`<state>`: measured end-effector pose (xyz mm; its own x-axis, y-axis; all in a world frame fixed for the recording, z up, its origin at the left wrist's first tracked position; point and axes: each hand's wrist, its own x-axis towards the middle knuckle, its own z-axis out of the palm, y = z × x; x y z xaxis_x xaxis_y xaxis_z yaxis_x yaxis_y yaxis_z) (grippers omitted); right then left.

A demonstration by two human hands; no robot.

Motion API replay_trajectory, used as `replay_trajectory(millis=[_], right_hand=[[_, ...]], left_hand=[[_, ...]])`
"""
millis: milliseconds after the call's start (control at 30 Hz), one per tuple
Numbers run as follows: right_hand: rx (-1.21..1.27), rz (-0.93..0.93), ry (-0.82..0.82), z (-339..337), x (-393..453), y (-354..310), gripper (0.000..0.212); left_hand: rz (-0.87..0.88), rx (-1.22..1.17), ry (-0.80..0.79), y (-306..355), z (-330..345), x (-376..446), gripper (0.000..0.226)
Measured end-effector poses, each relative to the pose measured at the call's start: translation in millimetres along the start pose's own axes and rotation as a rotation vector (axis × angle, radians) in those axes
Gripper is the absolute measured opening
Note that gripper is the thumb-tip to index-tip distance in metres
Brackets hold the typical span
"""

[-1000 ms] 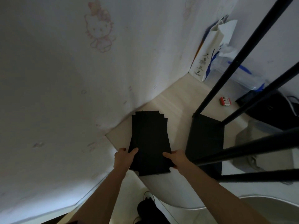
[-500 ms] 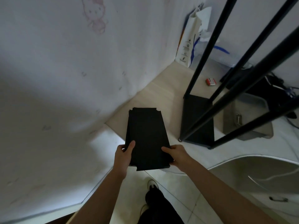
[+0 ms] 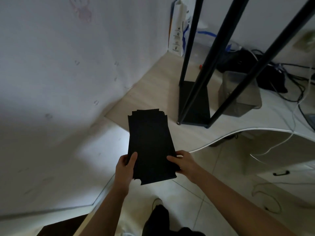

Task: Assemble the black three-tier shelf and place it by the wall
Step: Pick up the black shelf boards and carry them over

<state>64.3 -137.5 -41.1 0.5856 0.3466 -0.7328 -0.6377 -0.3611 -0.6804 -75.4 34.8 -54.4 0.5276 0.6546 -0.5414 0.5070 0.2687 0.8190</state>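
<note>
Presently both hands hold a stack of black shelf panels (image 3: 150,147) out in front of the person, above the near edge of the pale desk (image 3: 153,92) and the tiled floor (image 3: 213,193). The left hand (image 3: 125,169) grips the stack's near left edge, its thumb lying flat on the top panel and its fingers tucked underneath. The right hand (image 3: 185,161) holds the near right edge the same way, thumb on top. The panels have notched corners, and their far ends sit slightly fanned, showing more than one sheet.

To the right, on the desk, stands the black shelf frame (image 3: 194,103): four slim uprights rise out of view from a bottom tier already fitted. It stands well apart from the held panels. Just beside the frame on its right is a grey bin (image 3: 242,96). A white paper bag (image 3: 178,29) leans in the corner against the wall (image 3: 68,65). Dark cables (image 3: 293,86) trail over the desk at far right.
</note>
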Motion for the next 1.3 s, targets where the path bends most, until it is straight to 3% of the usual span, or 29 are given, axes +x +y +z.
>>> replay_trajectory(millis=[167,367,633,967,1300], right_hand=[[0.043,-0.045,-0.001,-27.4,-26.1,30.7,0.035],[0.026,-0.074,-0.011,-94.5,-75.9,83.5,0.048],[0.116,-0.096,0.162,-204.1,-158.7,176.2,0.046],[0.403,-0.051,0.485,-309.2,-255.8,298.4,0.044],[0.752,0.05,0.829,-327.0,-307.2,387.5,0.042]], left_hand=[[0.062,0.034,-0.009,-15.8,15.2,-36.5,0.037],[0.142,0.104,-0.081,-46.7,62.1,-91.0,0.038],[0.132,0.167,-0.278,-100.2,153.0,-173.1,0.038],[0.056,0.446,-0.762,-149.2,272.2,-248.1,0.043],[-0.007,0.818,-1.193,-182.9,373.7,-275.2,0.046]])
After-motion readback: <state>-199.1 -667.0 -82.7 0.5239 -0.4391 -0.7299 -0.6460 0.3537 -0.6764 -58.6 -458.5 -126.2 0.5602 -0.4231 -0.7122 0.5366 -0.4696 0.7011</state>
